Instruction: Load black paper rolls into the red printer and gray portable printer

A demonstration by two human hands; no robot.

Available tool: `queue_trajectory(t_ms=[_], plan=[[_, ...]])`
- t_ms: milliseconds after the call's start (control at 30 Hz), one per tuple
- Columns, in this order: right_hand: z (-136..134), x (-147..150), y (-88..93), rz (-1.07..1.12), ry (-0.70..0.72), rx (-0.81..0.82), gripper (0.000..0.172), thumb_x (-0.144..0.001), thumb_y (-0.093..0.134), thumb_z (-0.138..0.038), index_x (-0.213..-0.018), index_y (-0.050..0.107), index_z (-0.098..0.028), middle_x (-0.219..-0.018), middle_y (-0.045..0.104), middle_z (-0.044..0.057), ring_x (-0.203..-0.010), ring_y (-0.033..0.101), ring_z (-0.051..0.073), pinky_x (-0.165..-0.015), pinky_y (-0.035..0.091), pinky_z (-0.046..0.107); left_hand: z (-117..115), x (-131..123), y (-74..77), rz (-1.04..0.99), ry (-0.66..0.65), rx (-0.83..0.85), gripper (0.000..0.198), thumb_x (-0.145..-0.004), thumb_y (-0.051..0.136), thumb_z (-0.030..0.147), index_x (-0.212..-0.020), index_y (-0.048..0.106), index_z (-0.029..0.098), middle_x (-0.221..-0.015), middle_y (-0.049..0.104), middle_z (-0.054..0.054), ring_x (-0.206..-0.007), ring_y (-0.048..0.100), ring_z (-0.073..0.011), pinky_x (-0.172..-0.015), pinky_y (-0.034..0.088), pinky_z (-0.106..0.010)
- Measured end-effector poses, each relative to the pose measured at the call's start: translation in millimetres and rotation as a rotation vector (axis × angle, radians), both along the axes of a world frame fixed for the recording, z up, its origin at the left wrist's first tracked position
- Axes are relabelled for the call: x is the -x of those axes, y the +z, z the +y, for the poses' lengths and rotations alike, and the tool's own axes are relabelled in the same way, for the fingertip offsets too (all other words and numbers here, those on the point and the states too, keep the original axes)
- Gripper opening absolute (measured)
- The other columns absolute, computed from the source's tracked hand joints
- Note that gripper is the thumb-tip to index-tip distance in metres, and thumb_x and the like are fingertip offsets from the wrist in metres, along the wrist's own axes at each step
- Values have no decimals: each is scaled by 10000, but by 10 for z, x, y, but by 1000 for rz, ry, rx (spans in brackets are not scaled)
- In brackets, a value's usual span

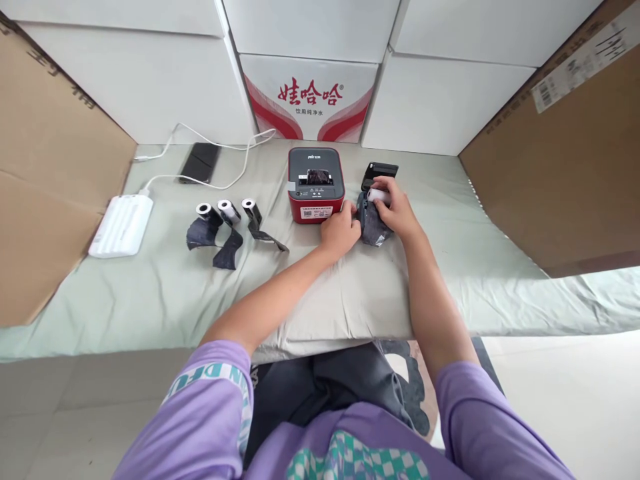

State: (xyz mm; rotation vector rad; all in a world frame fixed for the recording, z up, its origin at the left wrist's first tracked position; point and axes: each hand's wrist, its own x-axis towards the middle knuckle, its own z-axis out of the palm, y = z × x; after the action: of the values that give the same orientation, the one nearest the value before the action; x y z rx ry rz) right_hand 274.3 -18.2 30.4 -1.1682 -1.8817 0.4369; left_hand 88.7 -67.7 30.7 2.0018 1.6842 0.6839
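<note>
My right hand (397, 208) grips a paper roll (379, 196) at a small black printer (361, 205), whose lid (381, 172) stands raised at the back. A dark printed strip of paper (375, 228) hangs from this roll toward me. Fingers of my left hand (341, 232) close on the left side of the black printer; the fingertips are partly hidden. Just behind that hand sits a larger red and black printer (316, 183), with dark paper in its top slot. Three more paper rolls (204, 211) stand on the left, their dark printed tails unrolled.
A white power bank (121, 225) with a white cable (220, 185) lies at the left beside a black phone (201, 162). Cardboard boxes flank the cloth-covered table (320, 300) on the left (55, 167) and right (555, 160). White cartons (310, 100) line the back.
</note>
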Motion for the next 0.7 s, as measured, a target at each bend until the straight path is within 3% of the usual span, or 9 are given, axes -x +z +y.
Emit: queue_trajectory(t_ms=[167,267,367,433,567,700], plan=[[97,-4,-19,44,10,42,538,-786,601,-189,-1310,540,-290,-1075,715,36,-1079,664,265,-1116,443,533,2,-1,0,-3,1,6,342,-929,491,198,-1257,573,252,-1111,783,-55,-986,735,-242,-808,508,-330],[153,-20,-37,87,-23,5,456,-780,597,-204,-1229,576,-283,-1025,710,33,-1026,643,244,-1065,482,493,-2,2,14,0,0,13,340,-936,491,198,-1261,575,252,-1117,781,-57,-992,734,-241,-820,509,-330],[172,-66,-96,149,-141,-32,312,-831,578,-259,-1142,605,-274,-1040,692,49,-1021,621,237,-1047,498,493,-7,4,30,10,4,31,348,-943,495,199,-1278,570,257,-1134,780,-54,-1015,731,-236,-840,509,-327],[185,-108,-165,208,-252,-49,288,-863,586,-335,-1144,604,-274,-1152,664,70,-1097,603,247,-1061,497,512,-10,5,38,14,4,38,357,-946,496,200,-1291,565,261,-1147,779,-51,-1035,728,-234,-851,509,-325],[274,-158,-329,425,-310,9,542,-830,661,-561,-1289,534,-302,-1390,567,87,-1273,560,269,-1118,477,526,-17,7,42,15,-2,50,368,-953,492,212,-1312,553,271,-1165,774,-46,-1062,723,-232,-862,510,-323],[340,-95,-387,664,-173,149,679,-795,600,-767,-1284,548,-300,-1314,622,73,-1298,597,273,-1095,518,473,-23,12,43,-2,-4,46,357,-950,483,215,-1296,558,269,-1146,779,-42,-1052,723,-235,-856,511,-330]])
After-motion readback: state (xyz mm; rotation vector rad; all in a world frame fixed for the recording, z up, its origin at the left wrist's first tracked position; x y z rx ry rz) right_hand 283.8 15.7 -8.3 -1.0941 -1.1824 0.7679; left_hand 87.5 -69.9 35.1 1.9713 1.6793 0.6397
